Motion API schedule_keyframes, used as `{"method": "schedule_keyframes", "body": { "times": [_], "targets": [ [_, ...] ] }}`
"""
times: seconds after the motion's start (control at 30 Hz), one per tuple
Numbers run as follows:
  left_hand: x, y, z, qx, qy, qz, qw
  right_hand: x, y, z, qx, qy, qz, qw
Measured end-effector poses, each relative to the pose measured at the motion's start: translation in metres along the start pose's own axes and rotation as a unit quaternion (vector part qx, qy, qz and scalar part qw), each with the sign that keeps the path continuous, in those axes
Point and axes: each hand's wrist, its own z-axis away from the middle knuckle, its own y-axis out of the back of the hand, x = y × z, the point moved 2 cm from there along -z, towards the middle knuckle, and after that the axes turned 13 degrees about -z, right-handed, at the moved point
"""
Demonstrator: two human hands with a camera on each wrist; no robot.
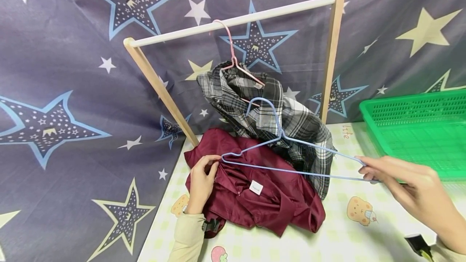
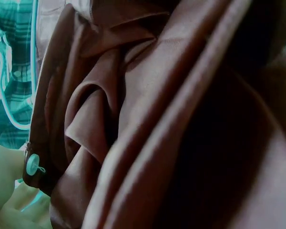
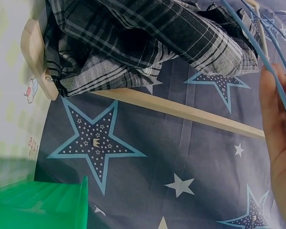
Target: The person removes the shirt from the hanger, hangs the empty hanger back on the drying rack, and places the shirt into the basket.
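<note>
A maroon shirt (image 1: 262, 197) lies crumpled on the table, a white label showing near its collar. My left hand (image 1: 202, 181) pinches its fabric at the left edge; the left wrist view fills with maroon folds (image 2: 148, 124) and a white button (image 2: 33, 164). My right hand (image 1: 411, 189) holds the right end of a light blue wire hanger (image 1: 287, 153) raised over the shirt; the blue wire (image 3: 271, 71) runs past my fingers (image 3: 279, 133). A grey plaid shirt (image 1: 269, 112) hangs half off a pink hanger (image 1: 236, 60) on the rack's white rail (image 1: 233, 21).
The wooden rack legs (image 1: 329, 60) stand at the table's back edge against a star-printed curtain (image 1: 73, 112). A green plastic basket (image 1: 422, 128) sits at the right. The tablecloth (image 1: 346, 233) has a pale check with cartoon prints.
</note>
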Motion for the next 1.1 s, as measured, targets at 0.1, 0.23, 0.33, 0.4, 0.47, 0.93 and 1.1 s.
{"method": "schedule_keyframes", "body": {
  "times": [0.1, 0.23, 0.33, 0.4, 0.47, 0.93, 1.1],
  "targets": [
    [0.0, 0.0, 0.001, 0.0, -0.004, 0.007, 1.0, 0.0, 0.001, 0.0, 0.005, -0.001, 0.008, 1.0],
    [0.0, 0.0, 0.002, 0.004, -0.014, 0.007, 0.9999, 0.0, -0.001, -0.001, 0.008, 0.0, 0.016, 1.0],
    [-0.001, 0.001, 0.003, -0.001, -0.013, 0.005, 0.9999, 0.001, -0.002, -0.001, 0.009, 0.002, 0.016, 1.0],
    [-0.001, 0.0, 0.004, -0.006, -0.01, 0.005, 0.9999, 0.001, -0.003, -0.001, 0.01, 0.002, 0.019, 1.0],
    [-0.001, 0.001, 0.005, -0.012, -0.008, 0.005, 0.9999, 0.001, -0.004, -0.002, 0.011, 0.004, 0.021, 1.0],
    [-0.004, 0.009, 0.005, -0.005, -0.006, 0.07, 0.9975, 0.007, -0.016, -0.003, 0.017, 0.001, 0.026, 1.0],
    [-0.007, 0.017, -0.007, 0.026, 0.0, 0.098, 0.9948, 0.007, -0.019, -0.005, 0.021, 0.009, 0.016, 1.0]
  ]
}}
